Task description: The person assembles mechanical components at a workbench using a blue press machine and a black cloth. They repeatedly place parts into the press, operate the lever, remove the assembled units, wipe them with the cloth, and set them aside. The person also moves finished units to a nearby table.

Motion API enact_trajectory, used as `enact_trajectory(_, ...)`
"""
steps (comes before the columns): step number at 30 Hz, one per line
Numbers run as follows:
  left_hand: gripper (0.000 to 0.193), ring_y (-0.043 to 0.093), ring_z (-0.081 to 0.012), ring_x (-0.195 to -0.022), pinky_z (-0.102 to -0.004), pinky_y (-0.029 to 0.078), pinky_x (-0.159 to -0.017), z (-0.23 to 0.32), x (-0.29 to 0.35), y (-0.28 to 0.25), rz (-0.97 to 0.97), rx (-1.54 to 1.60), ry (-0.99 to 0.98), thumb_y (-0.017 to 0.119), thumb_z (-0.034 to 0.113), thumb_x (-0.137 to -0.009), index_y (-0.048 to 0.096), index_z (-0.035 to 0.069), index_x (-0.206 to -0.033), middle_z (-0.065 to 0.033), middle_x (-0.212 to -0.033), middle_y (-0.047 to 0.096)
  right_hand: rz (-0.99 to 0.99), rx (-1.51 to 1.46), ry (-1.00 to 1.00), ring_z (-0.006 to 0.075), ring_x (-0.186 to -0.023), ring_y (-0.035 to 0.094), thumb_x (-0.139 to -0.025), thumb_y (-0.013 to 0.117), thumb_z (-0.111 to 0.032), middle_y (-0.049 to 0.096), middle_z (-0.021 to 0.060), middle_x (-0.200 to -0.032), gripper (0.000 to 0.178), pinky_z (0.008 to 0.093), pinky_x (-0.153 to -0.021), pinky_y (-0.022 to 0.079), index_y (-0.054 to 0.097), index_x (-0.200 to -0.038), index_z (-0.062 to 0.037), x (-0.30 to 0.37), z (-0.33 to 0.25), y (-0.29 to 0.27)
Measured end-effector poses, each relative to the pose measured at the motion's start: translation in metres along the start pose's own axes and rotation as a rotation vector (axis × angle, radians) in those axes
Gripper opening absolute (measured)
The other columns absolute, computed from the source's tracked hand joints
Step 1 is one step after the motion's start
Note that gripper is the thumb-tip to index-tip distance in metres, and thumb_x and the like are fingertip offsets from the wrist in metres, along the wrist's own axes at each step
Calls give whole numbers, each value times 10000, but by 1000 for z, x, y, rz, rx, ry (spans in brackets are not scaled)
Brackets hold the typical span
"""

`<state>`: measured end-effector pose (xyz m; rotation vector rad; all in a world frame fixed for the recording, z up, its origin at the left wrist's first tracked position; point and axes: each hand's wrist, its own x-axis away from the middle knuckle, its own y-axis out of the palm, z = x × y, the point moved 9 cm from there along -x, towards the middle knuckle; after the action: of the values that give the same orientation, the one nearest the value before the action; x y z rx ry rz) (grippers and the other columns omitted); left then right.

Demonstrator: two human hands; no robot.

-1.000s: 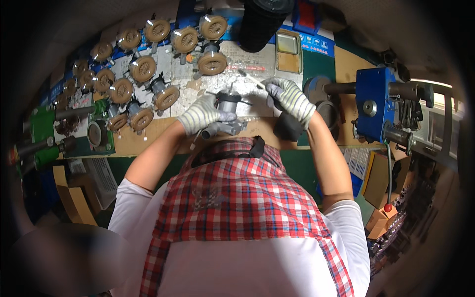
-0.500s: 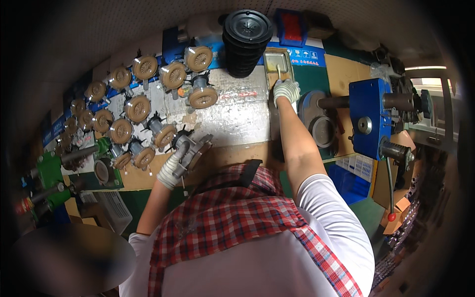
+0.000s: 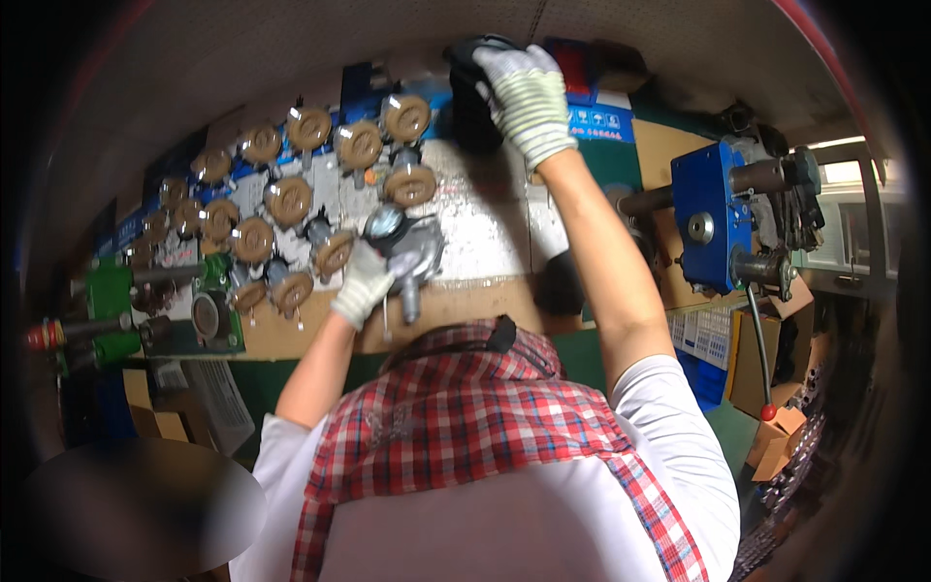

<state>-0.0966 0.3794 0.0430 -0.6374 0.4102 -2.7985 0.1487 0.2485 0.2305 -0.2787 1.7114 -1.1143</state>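
My left hand (image 3: 363,285), in a striped knit glove, is closed on a grey pump-like part (image 3: 423,254) over the bench's front edge. A spout points down from it toward me, and a shiny round face (image 3: 386,222) shows at its far side. Motion blurs the part. At the back of the bench stands a tall stack of black ribbed round covers (image 3: 475,116). My gloved right hand (image 3: 529,92) reaches to its top, fingers curled over the rim of the uppermost black cover (image 3: 467,50). The thumb's grip is hidden.
Several motor units with tan finned discs (image 3: 289,200) stand in rows at the left. Green clamp-like equipment (image 3: 107,289) is at the far left. A blue lever press (image 3: 713,221) with a red-knobbed handle (image 3: 768,412) stands at the right. A red-lined blue bin (image 3: 574,73) sits behind my right hand.
My right hand has moved from the shallow metal tray up and left to the black stack. My left hand has shifted right and turned the grey part, so its spout points toward me.
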Motion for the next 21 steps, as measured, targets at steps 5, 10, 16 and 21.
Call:
enact_trajectory(5, 628, 534, -299, -1172, -455, 411, -1021, 111, 24, 25, 516, -715, 636, 881, 358, -622, 663, 83, -1143, -146, -1182, 624, 374, -599, 395, 321, -995, 648, -973, 603, -212, 653, 187, -1101, 347, 415, -919, 510, 573, -1269, -34, 60, 12, -103)
enact_trajectory(10, 666, 474, -371, -1208, -484, 391, -1039, 145, 45, 77, 441, -697, 787, 863, 364, -610, 651, 120, -1193, -138, -1267, 571, 43, -1542, 919, 178, -1153, 597, -1027, 541, -422, 643, 110, -1219, 482, 317, -1033, 467, 582, -1284, -17, 169, -21, -96)
enact_trajectory(16, 711, 501, -339, -1193, -447, 380, -1044, 176, 63, 147, 355, -610, 928, 825, 387, -634, 617, 45, -1222, -118, -1253, 591, -156, -1095, 875, 315, -1092, 633, -1014, 533, -491, 644, 233, -1165, 600, 369, -962, 484, 526, -1300, 37, 216, -11, -128)
enact_trajectory(21, 546, 548, -327, -1142, -408, 394, -1036, 154, 52, 207, 351, -519, 888, 762, 356, -744, 639, 46, -1176, -119, -1191, 623, -183, -913, 907, 374, -1053, 650, -1023, 492, -507, 660, 260, -1102, 583, 414, -930, 485, 560, -1254, 24, 267, 22, -149)
